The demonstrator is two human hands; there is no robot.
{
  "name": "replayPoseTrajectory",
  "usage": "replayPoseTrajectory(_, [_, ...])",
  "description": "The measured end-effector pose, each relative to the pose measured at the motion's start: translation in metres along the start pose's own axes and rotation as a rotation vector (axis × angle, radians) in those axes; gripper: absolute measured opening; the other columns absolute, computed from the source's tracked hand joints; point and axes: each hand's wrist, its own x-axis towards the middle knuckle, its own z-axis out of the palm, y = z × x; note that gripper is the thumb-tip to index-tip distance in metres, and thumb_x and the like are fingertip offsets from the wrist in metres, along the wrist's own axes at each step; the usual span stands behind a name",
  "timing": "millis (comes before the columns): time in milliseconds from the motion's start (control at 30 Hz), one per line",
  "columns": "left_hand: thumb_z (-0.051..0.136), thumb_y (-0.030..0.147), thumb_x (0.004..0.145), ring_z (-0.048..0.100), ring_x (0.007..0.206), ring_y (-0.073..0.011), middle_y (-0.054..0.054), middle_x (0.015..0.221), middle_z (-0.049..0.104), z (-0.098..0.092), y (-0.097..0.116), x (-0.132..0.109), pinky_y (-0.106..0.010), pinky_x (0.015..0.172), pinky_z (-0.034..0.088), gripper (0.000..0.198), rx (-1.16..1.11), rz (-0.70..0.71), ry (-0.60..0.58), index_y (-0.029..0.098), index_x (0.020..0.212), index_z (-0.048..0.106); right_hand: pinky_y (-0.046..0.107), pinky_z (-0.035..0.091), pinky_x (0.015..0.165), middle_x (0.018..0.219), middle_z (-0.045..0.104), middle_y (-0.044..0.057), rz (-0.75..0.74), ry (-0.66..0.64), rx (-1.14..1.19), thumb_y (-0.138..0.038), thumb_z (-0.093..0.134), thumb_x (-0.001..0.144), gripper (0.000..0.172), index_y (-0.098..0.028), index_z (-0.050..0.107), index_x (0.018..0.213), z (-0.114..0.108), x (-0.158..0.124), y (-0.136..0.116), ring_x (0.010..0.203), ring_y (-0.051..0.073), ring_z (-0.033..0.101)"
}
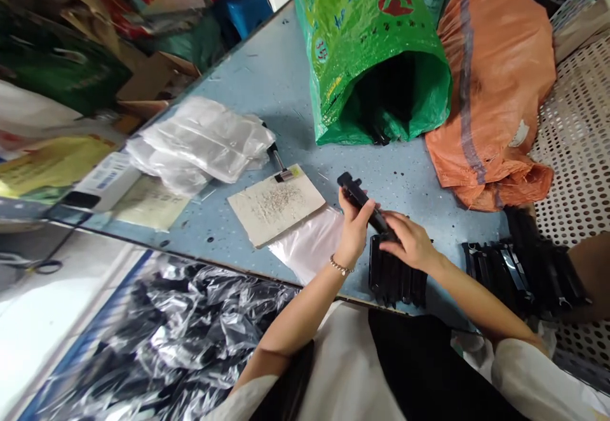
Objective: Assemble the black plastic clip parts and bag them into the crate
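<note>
White sleeves (534, 380) and a black apron (410, 364) sit nearest the camera, with both forearms reaching out over the edge of a blue speckled table (286, 72). The left hand (353, 233), with a beaded bracelet (340, 266) at its wrist, is clamped around a long black plastic part (362, 204), its fingers curled over the part's middle and the far end sticking out past them. The right hand (410, 241) is closed over the part's lower end, so the two hands are close together and touching it at neighbouring spots. Right under them, a row of similar black plastic parts (395, 275) stands packed side by side near the table edge, and a second black row (515, 272) lies further right, beyond the right forearm. Just left of the hands is a clear plastic bag (305, 244), touching a pale card dusted with white specks (276, 205). A small tool (279, 166) rests at the top of that card, beside a pile of folded white plastic bags (200, 141). Further out sit a green woven sack (376, 46), its mouth open and dark inside, and an orange sack (490, 91). Below the table, black items fill a large clear plastic bag (162, 338).
</note>
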Motion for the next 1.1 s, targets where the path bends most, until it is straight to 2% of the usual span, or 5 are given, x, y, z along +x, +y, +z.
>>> replayPoseTrajectory(133, [0.064, 0.044, 0.090, 0.066, 0.072, -0.0146, -0.007, 0.113, 0.069, 0.001, 0.017, -0.027, -0.030, 0.067, 0.057, 0.078, -0.108, -0.095, -0.167, 0.030, 0.159, 0.029, 0.048, 0.059, 0.086, 0.122, 0.062, 0.015, -0.099, 0.140, -0.028, -0.055, 0.042, 0.102, 0.050, -0.023, 0.049, 0.139, -0.012, 0.005, -0.003, 0.107, 0.031, 0.065])
replayPoseTrajectory(267, [0.057, 0.046, 0.091, 0.063, 0.063, -0.0186, -0.001, 0.077, 0.066, -0.005, 0.018, -0.057, -0.032, 0.059, 0.055, 0.076, -0.156, -0.188, -0.285, 0.023, 0.158, 0.029, 0.043, 0.052, 0.080, 0.094, 0.062, 0.010, -0.105, 0.186, -0.131, -0.046, 0.044, 0.103, 0.029, -0.024, 0.062, 0.102, -0.008, 0.034, 0.006, 0.088, 0.026, 0.059])
replayPoseTrajectory(500, [0.067, 0.044, 0.085, 0.061, 0.063, -0.0139, -0.005, 0.106, 0.067, -0.010, 0.018, -0.067, -0.030, 0.057, 0.054, 0.082, -0.132, -0.101, -0.176, 0.030, 0.156, 0.029, 0.034, 0.049, 0.071, 0.087, 0.060, 0.004, 0.073, 0.185, 0.213, -0.048, 0.031, 0.108, 0.037, -0.025, 0.056, 0.096, 0.012, 0.031, -0.017, 0.077, 0.019, 0.057])
replayPoseTrajectory(833, [0.064, 0.057, 0.084, 0.059, 0.057, -0.0161, -0.012, 0.082, 0.069, -0.031, 0.057, -0.062, -0.030, 0.050, 0.050, 0.047, -0.271, -0.622, -0.488, 0.012, 0.101, 0.068, 0.038, 0.043, 0.070, 0.100, 0.071, 0.006, -0.410, -0.320, -0.310, -0.036, 0.038, 0.107, 0.032, -0.031, 0.069, 0.114, -0.064, 0.029, -0.014, 0.084, 0.022, 0.058])
replayPoseTrajectory(1100, [0.070, 0.042, 0.087, 0.059, 0.065, -0.0163, 0.002, 0.076, 0.063, -0.016, 0.065, -0.093, -0.031, 0.064, 0.054, 0.086, 0.017, -0.255, -0.376, 0.024, 0.159, 0.026, 0.036, 0.043, 0.070, 0.096, 0.073, 0.009, -0.420, -0.066, -0.406, -0.036, 0.044, 0.106, 0.029, -0.020, 0.069, 0.106, -0.056, 0.019, -0.018, 0.084, 0.022, 0.061])
